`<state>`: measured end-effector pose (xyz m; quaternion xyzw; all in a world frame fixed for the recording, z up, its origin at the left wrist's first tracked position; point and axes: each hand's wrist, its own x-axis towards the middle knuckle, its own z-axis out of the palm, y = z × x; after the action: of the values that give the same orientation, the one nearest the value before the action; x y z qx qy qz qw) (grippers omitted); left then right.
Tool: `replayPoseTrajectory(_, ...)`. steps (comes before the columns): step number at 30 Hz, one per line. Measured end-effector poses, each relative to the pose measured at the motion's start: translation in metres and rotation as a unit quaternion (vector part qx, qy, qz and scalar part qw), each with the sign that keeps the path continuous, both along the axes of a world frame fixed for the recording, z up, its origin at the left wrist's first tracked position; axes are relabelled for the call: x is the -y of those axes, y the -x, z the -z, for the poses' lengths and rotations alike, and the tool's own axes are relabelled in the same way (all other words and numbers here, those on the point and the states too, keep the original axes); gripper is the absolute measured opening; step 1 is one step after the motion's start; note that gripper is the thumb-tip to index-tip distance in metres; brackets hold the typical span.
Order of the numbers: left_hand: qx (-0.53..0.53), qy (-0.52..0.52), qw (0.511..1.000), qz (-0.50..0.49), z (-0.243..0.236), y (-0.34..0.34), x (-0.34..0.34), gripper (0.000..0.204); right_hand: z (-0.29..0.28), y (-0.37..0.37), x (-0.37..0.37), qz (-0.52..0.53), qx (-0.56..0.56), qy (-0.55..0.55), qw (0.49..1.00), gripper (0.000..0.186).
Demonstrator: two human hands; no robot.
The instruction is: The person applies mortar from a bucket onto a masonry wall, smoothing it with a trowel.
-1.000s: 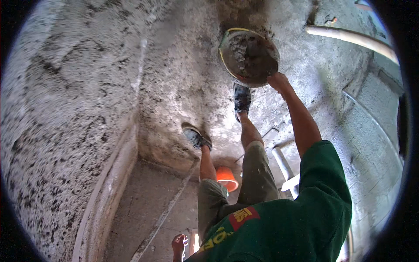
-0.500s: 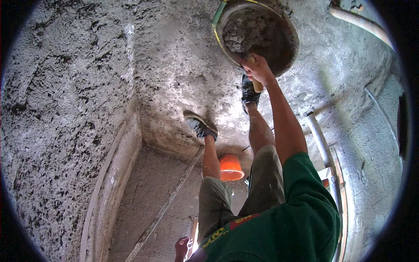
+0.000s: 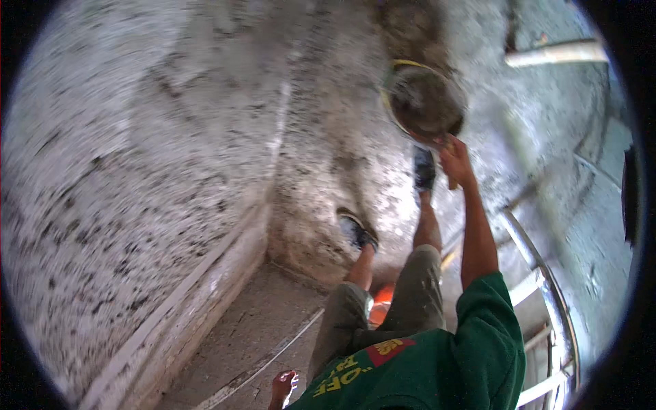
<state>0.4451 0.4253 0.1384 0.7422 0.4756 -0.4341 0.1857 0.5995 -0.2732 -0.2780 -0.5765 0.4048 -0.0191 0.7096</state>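
My right hand is closed round the wooden handle of a trowel at the near rim of a round bucket. The trowel's blade is blurred and hard to make out against the bucket. Wet grey mortar fills part of the bucket, which has a yellow edge on its left side. Down at the lower edge, my left hand hangs beside my body, away from the bucket. Its fingers are loosely bent and slightly apart, and nothing shows in them.
A rough mortared wall rises on the left above a ledge. My shoes stand on a stained floor. Behind my legs is an orange bucket. A pale pipe lies at the upper right; metal bars stand at the right.
The view has swung, so the bucket, my legs and right arm now appear further right and lower. My right hand keeps its hold on the trowel at the bucket's near rim.
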Motion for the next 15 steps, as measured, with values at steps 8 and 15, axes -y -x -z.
replayPoseTrajectory(8,0.02,0.069,0.997,-0.011,-0.003,0.019,-0.103,0.035,-0.218,-0.025,-0.086,0.201,0.24,-0.066,0.947,0.039)
replayPoseTrajectory(15,0.001,0.03,0.977,0.21,-0.051,0.049,-0.17,0.034,-0.368,-0.184,-0.264,0.514,0.263,0.088,0.812,0.041)
